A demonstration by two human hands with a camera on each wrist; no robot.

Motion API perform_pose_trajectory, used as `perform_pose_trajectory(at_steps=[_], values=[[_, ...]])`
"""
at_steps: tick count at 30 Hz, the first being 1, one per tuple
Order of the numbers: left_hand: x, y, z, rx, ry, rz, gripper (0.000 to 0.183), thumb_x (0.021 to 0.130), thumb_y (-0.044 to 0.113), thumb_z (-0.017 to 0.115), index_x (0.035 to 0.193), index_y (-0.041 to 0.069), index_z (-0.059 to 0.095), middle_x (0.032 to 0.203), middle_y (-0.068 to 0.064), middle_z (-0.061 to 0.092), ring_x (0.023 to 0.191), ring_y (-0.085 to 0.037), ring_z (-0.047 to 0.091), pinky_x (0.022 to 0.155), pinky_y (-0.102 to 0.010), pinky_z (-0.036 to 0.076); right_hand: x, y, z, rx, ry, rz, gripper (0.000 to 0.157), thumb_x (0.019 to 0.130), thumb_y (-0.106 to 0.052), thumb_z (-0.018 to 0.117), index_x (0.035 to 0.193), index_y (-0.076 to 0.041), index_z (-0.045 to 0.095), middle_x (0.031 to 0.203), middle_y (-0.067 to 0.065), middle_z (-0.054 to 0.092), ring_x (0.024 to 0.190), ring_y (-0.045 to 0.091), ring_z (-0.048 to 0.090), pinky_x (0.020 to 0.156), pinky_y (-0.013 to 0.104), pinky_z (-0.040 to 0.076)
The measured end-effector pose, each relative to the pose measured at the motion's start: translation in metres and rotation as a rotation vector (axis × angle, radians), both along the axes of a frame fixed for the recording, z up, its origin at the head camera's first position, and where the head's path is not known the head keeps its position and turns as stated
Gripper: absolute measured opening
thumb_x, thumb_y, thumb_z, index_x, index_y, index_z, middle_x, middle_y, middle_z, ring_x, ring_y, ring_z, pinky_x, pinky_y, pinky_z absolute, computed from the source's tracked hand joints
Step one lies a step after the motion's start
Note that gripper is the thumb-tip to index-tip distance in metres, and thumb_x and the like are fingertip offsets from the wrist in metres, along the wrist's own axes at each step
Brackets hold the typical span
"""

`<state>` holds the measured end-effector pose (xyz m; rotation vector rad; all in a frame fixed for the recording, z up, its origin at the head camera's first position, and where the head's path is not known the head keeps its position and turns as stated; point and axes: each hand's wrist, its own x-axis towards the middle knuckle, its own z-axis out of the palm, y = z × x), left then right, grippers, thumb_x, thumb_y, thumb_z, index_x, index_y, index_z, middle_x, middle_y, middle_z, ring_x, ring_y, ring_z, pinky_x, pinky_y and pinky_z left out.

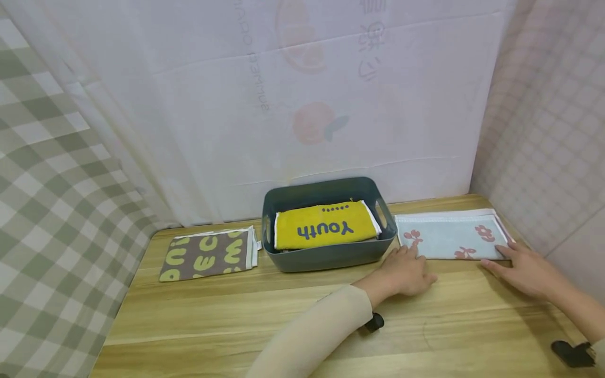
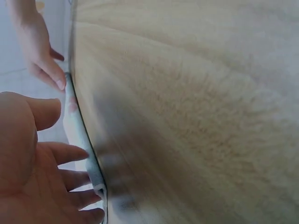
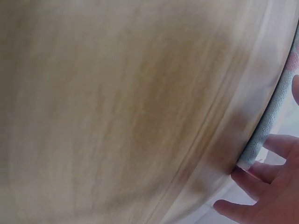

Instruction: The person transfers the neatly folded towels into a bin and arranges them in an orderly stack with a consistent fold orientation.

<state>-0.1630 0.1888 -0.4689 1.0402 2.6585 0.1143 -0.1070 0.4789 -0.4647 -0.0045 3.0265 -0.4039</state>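
A folded light-blue towel point(image 1: 439, 237) with pink flowers and cherries lies flat at the right of the wooden table. My left hand point(image 1: 407, 270) is at its near left corner, fingers extended over the edge. At the opposite end, my right hand point(image 1: 525, 270) has its fingertips on the near right corner. In the left wrist view, the left fingers point(image 2: 70, 153) are spread along the towel's edge point(image 2: 84, 140). The right wrist view has the right fingers point(image 3: 252, 184) reaching the towel's end point(image 3: 261, 135), thumb mostly cut off by the frame.
Left of the towel stands a dark green-grey bin point(image 1: 326, 257) with a folded yellow "Youth" towel point(image 1: 326, 226) inside. A folded brown towel point(image 1: 208, 254) with yellow letters lies farther left. Behind hangs a white curtain point(image 1: 212, 131); checked cloth point(image 1: 47, 157) borders the left side.
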Motion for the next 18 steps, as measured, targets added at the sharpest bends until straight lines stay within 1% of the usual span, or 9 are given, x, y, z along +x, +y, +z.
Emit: perform_pose_trajectory(at_steps=[7, 12, 14, 18], values=[[0.007, -0.004, 0.002, -0.033, 0.007, -0.01, 0.058, 0.106, 0.064, 0.041, 0.154, 0.032, 0.051, 0.167, 0.011, 0.03, 0.154, -0.01, 0.025, 0.125, -0.032, 0.019, 0.006, 0.0, -0.001, 0.039, 0.012, 0.016, 0.081, 0.105, -0.046, 0.058, 0.133, 0.03, 0.047, 0.134, 0.061, 0.031, 0.12, 0.078, 0.034, 0.094, 0.083, 0.034], [0.015, -0.008, 0.002, -0.057, 0.027, -0.029, 0.058, 0.105, 0.066, 0.042, 0.15, 0.032, 0.056, 0.164, 0.014, 0.034, 0.15, -0.008, 0.032, 0.124, -0.032, 0.022, 0.013, 0.0, -0.005, 0.074, 0.03, 0.033, 0.079, 0.104, -0.046, 0.061, 0.129, 0.029, 0.051, 0.132, 0.06, 0.035, 0.116, 0.078, 0.039, 0.091, 0.082, 0.038], [0.019, -0.011, 0.002, -0.059, 0.033, -0.036, 0.058, 0.104, 0.066, 0.044, 0.149, 0.032, 0.057, 0.164, 0.015, 0.035, 0.149, -0.007, 0.032, 0.124, -0.032, 0.022, 0.017, 0.0, -0.007, 0.073, 0.046, 0.034, 0.077, 0.104, -0.045, 0.063, 0.128, 0.028, 0.053, 0.132, 0.06, 0.037, 0.116, 0.077, 0.04, 0.091, 0.082, 0.038], [0.026, -0.017, 0.003, -0.062, 0.02, -0.05, 0.058, 0.104, 0.066, 0.045, 0.15, 0.032, 0.056, 0.164, 0.016, 0.034, 0.15, -0.007, 0.031, 0.125, -0.032, 0.02, 0.026, 0.0, -0.009, 0.056, 0.073, 0.028, 0.074, 0.103, -0.043, 0.065, 0.126, 0.026, 0.056, 0.131, 0.058, 0.04, 0.115, 0.076, 0.041, 0.091, 0.081, 0.037]])
